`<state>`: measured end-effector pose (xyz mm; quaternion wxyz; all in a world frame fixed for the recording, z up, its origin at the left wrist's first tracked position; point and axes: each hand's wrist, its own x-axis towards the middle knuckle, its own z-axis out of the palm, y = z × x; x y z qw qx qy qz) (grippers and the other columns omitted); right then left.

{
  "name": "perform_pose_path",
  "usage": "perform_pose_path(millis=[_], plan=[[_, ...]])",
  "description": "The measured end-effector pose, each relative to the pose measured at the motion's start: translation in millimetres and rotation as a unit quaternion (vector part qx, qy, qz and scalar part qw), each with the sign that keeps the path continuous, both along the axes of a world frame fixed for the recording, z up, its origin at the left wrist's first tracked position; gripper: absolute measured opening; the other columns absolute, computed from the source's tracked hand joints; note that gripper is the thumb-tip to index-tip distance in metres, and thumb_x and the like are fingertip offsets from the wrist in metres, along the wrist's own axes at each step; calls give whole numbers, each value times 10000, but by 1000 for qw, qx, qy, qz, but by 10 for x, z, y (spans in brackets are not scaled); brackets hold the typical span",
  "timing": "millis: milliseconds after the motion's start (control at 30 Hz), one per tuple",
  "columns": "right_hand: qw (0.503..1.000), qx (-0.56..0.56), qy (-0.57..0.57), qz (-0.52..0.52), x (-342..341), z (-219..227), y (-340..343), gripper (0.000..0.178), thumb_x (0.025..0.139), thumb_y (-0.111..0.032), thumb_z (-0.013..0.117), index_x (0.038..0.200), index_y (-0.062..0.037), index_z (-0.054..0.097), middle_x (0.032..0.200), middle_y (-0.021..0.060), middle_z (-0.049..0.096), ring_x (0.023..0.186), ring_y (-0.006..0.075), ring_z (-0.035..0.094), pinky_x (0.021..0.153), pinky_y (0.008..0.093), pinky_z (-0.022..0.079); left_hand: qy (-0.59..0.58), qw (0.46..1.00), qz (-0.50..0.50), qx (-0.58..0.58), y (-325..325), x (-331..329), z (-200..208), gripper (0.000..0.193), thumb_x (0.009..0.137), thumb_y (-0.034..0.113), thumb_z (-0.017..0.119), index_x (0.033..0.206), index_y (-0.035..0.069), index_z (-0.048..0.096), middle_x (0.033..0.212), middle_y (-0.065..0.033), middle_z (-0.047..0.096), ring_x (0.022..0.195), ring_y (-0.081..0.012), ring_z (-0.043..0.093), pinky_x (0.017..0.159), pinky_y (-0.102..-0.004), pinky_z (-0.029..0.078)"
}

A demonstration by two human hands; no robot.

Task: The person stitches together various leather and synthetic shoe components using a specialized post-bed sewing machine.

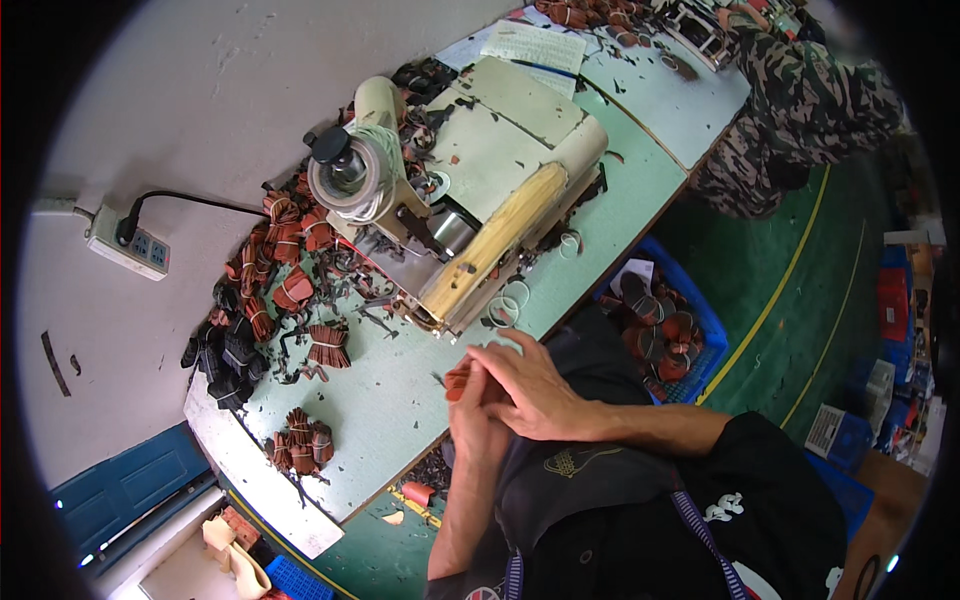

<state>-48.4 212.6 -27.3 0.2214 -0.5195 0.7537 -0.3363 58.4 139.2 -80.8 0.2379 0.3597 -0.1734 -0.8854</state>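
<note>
The left hand point(478, 425) is gripping a red-brown bundle point(457, 382), its fingers curling closely round it while the outer end is showing beside the thumb. The right hand point(545, 398) is lying across the left, its fingers partly extended and bending over the thumb side; whether they are also pinching the bundle, I cannot tell. Both hands are meeting at the front edge of the bench point(395, 400), near the cream-coloured industrial machine point(500, 135). Thin white rings point(508, 305) are lying just beyond the right hand. Tied red-brown strap bundles point(328, 345) are resting to the left, among dark scraps. A blue crate point(714, 350) is holding red-brown and dark pieces.
</note>
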Motion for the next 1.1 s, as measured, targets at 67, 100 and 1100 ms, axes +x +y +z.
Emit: perform_pose_path(millis=[67, 100, 1100], plan=[[998, -68, -2, 15, -125, -293, 140, 579, 759, -162, 759, 1277, -46, 525, 1287, 228, 456, 1191, 373, 480, 1036, 448, 378, -122, 990, -7, 76, -68, 156, 149, 220, 966, 212, 580, 1160, 109, 569, 1025, -45, 644, 915, -193, 631, 784, -309, 521], [997, -58, -52, 6, -236, -424, 181, 448, 775, -163, 743, 1180, -42, 596, 1276, 190, 483, 1168, 363, 505, 970, 416, 439, -124, 990, -13, 72, -145, 316, 100, 224, 956, 206, 595, 1158, 112, 567, 982, -37, 641, 868, -181, 627, 719, -284, 518], [480, 56, -868, -116, -283, -52, -230, 377, 992, -364, 515, 1009, -7, 637, 523, -33, 393, 549, 127, 491, 641, 296, 461, -137, 901, -265, -314, -523, 685, 951, 641, 800, 26, 695, 1372, 56, 407, 749, -14, 565, 621, -105, 537, 568, -249, 458]])
